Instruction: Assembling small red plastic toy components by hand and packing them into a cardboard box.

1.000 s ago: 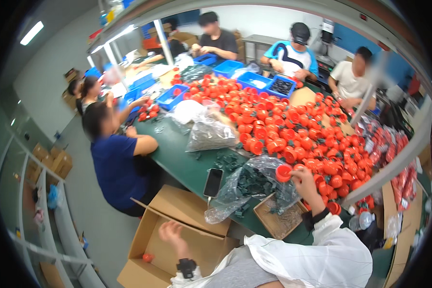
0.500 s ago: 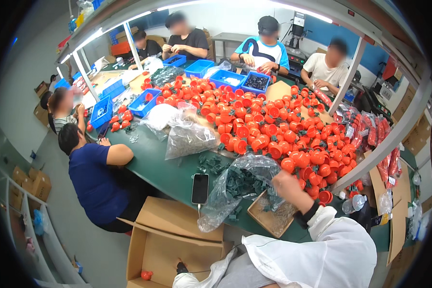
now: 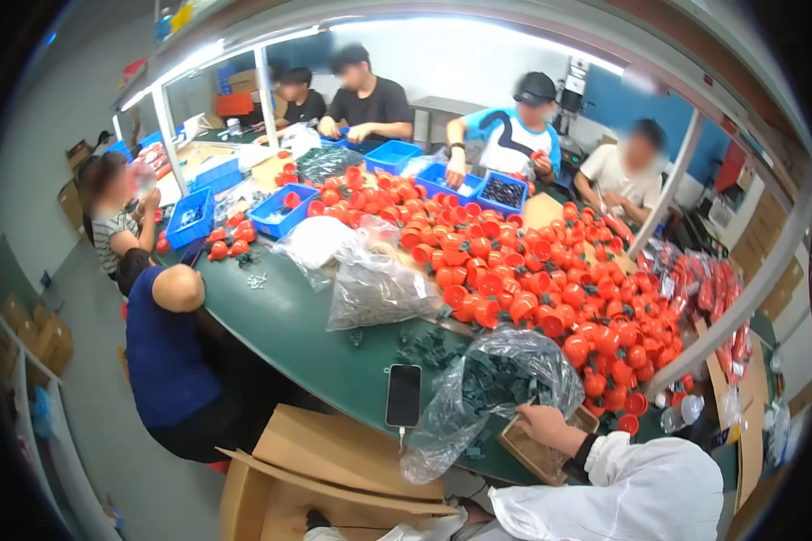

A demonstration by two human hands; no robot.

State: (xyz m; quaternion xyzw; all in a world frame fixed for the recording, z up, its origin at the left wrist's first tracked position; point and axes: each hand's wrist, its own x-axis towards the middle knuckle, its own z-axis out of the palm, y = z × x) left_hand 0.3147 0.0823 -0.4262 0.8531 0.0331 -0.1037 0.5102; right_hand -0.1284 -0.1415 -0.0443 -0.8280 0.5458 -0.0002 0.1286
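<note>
My right hand (image 3: pixel 549 427) reaches over a shallow brown tray (image 3: pixel 525 462), its fingers drawn together at the tray's left edge. Whatever they pinch is too small to make out. Just beyond the fingertips, a clear plastic bag (image 3: pixel 433 451) lies spread open, full of dark green plastic parts (image 3: pixel 505 374). Of my left arm, only a dark cuff (image 3: pixel 316 518) shows, at the lower edge by an open cardboard box (image 3: pixel 334 451). The fingers of that hand are hidden. A large heap of round red plastic cups (image 3: pixel 514 270) with dark green fittings spreads beyond the bag.
A phone (image 3: pixel 403 395) with a cable lies left of the bag. Farther back are a bag of small grey parts (image 3: pixel 379 293) and several blue bins (image 3: pixel 392 157). A clear bottle (image 3: pixel 681 413) and a white frame post (image 3: pixel 740 298) stand right. Several people work around the table.
My right hand has moved down and closer, from the bag's edge to over the tray. My left hand has shifted lower, nearly out of the picture. The whole view has swung slightly.
</note>
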